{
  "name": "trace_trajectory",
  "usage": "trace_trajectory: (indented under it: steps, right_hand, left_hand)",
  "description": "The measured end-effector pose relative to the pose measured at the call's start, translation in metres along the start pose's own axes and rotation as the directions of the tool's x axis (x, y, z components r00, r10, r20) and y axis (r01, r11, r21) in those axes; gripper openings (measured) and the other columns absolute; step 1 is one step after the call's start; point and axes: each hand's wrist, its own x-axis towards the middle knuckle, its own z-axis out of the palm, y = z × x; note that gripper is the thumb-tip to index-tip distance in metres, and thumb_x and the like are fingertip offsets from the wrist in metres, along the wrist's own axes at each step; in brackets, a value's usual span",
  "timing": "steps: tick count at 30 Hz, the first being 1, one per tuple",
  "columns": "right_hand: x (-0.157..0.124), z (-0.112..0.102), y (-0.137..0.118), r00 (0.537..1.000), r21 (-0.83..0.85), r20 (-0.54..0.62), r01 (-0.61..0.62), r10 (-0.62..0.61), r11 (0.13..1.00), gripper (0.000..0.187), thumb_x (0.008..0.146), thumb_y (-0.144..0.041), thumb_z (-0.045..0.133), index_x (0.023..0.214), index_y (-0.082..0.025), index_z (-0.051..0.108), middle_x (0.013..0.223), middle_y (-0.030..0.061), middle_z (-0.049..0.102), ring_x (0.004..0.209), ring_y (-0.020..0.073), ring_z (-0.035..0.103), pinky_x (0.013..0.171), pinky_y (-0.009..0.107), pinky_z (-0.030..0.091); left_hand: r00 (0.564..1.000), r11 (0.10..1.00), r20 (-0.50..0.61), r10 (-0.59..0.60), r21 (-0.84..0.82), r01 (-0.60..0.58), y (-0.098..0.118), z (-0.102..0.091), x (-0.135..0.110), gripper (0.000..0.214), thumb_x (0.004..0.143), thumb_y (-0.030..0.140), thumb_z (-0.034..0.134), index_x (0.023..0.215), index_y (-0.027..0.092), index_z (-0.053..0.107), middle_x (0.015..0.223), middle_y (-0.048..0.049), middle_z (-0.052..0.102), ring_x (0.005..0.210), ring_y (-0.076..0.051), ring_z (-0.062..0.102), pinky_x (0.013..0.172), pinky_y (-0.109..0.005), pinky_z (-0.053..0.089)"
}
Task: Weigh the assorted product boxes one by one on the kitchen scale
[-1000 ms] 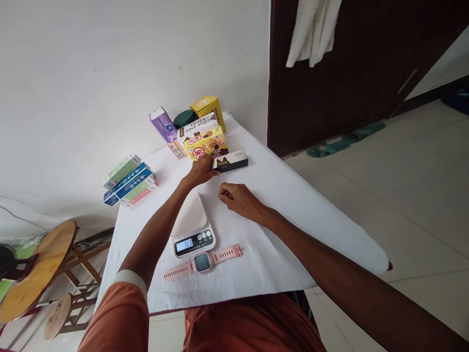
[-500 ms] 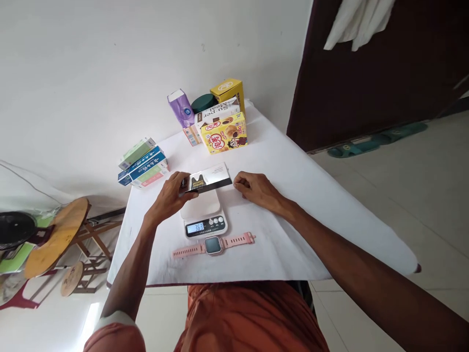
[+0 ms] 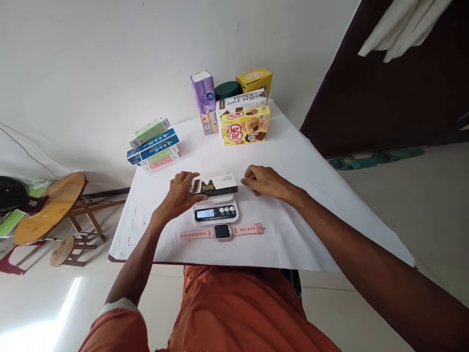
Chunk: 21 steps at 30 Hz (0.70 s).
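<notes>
My left hand (image 3: 180, 191) grips the left end of a long black and white box (image 3: 216, 184), which lies across the platform of a small white kitchen scale (image 3: 216, 211). The scale's display reads 363. My right hand (image 3: 264, 180) rests on the white table cover (image 3: 293, 205) just right of the box, fingers curled, holding nothing I can see. A pink smartwatch (image 3: 222, 231) lies flat in front of the scale.
At the table's back stand a yellow snack box (image 3: 245, 125), a white box, a purple carton (image 3: 203, 92), a dark green lid and a yellow box (image 3: 255, 80). A stack of blue and green boxes (image 3: 154, 144) lies at back left. Wooden stools (image 3: 51, 208) stand left; a dark door (image 3: 395, 83) right.
My left hand took the black and white box from beside the yellow snack box, carried it toward me and set it on the scale. My right hand shifted slightly right.
</notes>
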Motion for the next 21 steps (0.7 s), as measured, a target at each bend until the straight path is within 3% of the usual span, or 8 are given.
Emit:
trace_trajectory:
  steps: [3,6,9,12,16,21]
  right_hand:
    - [0.006,0.000,-0.006,0.998,-0.072,0.029,-0.045,0.048,0.996,0.009,0.089,-0.030,0.065,0.090,-0.021,0.064,0.063,0.0017,0.070,0.054,0.0195,0.066,0.063,0.032,0.046]
    - [0.012,0.004,-0.005,0.999,-0.167,0.013,-0.050,0.053,0.985,0.013,0.091,-0.033,0.061,0.091,-0.021,0.066,0.060,0.0031,0.068,0.056,0.0220,0.066,0.062,0.034,0.043]
    - [0.014,0.011,0.005,0.995,-0.219,-0.100,-0.009,-0.013,0.976,0.015,0.093,-0.033,0.056,0.088,-0.022,0.065,0.076,0.0074,0.075,0.071,0.0242,0.069,0.065,0.034,0.042]
    - [0.013,0.016,0.018,0.980,-0.184,-0.182,0.045,-0.079,0.982,0.014,0.092,-0.032,0.055,0.088,-0.023,0.065,0.091,0.0079,0.078,0.081,0.0242,0.069,0.068,0.034,0.043]
    - [0.011,0.019,0.023,0.979,-0.150,-0.186,0.060,-0.088,0.987,0.014,0.093,-0.032,0.056,0.091,-0.023,0.066,0.093,0.0067,0.078,0.083,0.0239,0.069,0.071,0.034,0.043]
    - [0.010,0.024,0.020,0.974,-0.205,-0.215,0.026,-0.071,0.978,0.010,0.095,-0.028,0.056,0.094,-0.023,0.065,0.092,0.0072,0.077,0.086,0.0247,0.069,0.068,0.033,0.038]
  left_hand:
    - [0.999,0.999,-0.031,0.030,0.037,-0.029,0.005,-0.001,-0.001,0.058,0.094,0.047,0.077,0.145,0.028,0.055,0.139,-0.0130,0.059,0.132,-0.034,0.053,0.111,-0.052,0.042]
    - [0.999,0.996,0.000,0.043,0.073,-0.043,0.011,0.003,0.001,0.050,0.096,0.041,0.076,0.139,0.025,0.057,0.133,-0.0126,0.063,0.127,-0.033,0.056,0.109,-0.050,0.042]
    - [0.999,0.997,0.045,0.025,0.074,-0.028,0.013,0.005,0.004,0.037,0.098,0.033,0.073,0.131,0.023,0.061,0.122,-0.0102,0.067,0.117,-0.030,0.060,0.103,-0.047,0.045]
    - [1.000,0.998,0.005,0.014,0.065,-0.015,0.005,-0.005,0.002,0.034,0.098,0.029,0.072,0.129,0.023,0.061,0.121,-0.0091,0.067,0.115,-0.028,0.061,0.100,-0.044,0.045]
    - [0.984,0.987,-0.156,-0.085,0.121,0.104,-0.033,-0.032,-0.001,0.034,0.097,0.029,0.072,0.129,0.025,0.061,0.123,-0.0088,0.066,0.118,-0.028,0.061,0.103,-0.044,0.046]
    - [0.904,0.909,-0.292,-0.313,0.183,0.374,-0.103,-0.042,0.009,0.038,0.093,0.027,0.073,0.129,0.021,0.064,0.132,-0.0131,0.060,0.128,-0.031,0.057,0.109,-0.047,0.047]
